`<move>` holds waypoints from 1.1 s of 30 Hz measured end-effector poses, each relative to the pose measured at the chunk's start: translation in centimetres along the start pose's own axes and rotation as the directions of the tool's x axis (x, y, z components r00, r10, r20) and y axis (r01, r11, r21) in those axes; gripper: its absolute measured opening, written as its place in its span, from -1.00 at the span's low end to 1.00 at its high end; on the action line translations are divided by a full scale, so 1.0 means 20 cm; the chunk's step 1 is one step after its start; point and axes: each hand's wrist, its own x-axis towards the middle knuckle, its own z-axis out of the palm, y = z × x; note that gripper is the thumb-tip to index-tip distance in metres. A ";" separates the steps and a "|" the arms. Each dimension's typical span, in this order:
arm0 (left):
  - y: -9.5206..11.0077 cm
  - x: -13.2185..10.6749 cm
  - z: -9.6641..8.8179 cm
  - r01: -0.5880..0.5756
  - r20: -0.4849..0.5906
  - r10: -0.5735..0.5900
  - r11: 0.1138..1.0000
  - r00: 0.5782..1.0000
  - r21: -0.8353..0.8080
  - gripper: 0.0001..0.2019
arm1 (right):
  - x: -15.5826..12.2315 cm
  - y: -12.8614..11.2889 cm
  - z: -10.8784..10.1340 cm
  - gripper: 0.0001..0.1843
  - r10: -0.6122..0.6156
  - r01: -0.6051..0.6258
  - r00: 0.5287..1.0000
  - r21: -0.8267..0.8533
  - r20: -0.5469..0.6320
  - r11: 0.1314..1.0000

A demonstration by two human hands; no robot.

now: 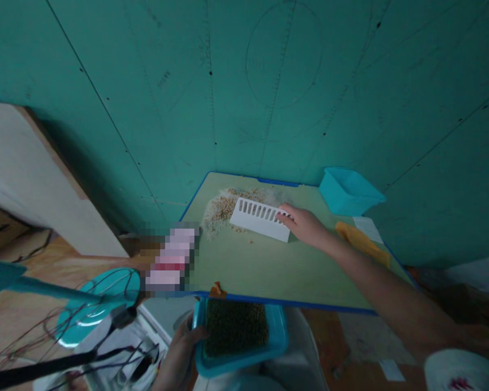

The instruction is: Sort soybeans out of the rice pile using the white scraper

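Observation:
My right hand (303, 225) lies with its fingers over the right end of a white slotted plastic comb (258, 217), which rests flat on a pale green board (248, 266) with a blue edge. Just left of the comb is a scattered heap of tan grains and white powder (222, 212). Below the board's near edge, my left hand (179, 353) grips the side of a teal tray (239, 363). The tray is filled with small dark green seeds (236, 328). Part of the tray lies behind the board's edge.
A teal plastic box (348, 191) stands at the board's far right corner, near a white paper (368, 229) and an orange cloth (362, 244). Teal panels (269, 81) rise behind the board. A pixelated patch (171, 258) covers its left edge, beyond which stands a teal fan (98, 307).

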 end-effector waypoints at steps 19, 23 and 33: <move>0.00 0.00 -0.01 0.002 0.030 -0.002 1.000 1.000 -0.002 -0.71 | 0.01 -0.03 0.01 -0.75 -0.043 0.045 0.999 -0.073 0.030 0.996; -0.01 0.00 -0.01 -0.013 0.044 0.014 0.999 0.999 -0.031 -0.70 | -0.01 -0.04 0.01 -0.75 -0.054 0.060 0.997 -0.095 0.058 0.994; -0.03 0.03 -0.03 -0.004 0.055 0.005 1.000 0.998 -0.008 -0.70 | -0.05 -0.04 0.00 -0.73 -0.077 0.087 0.993 -0.113 0.085 0.990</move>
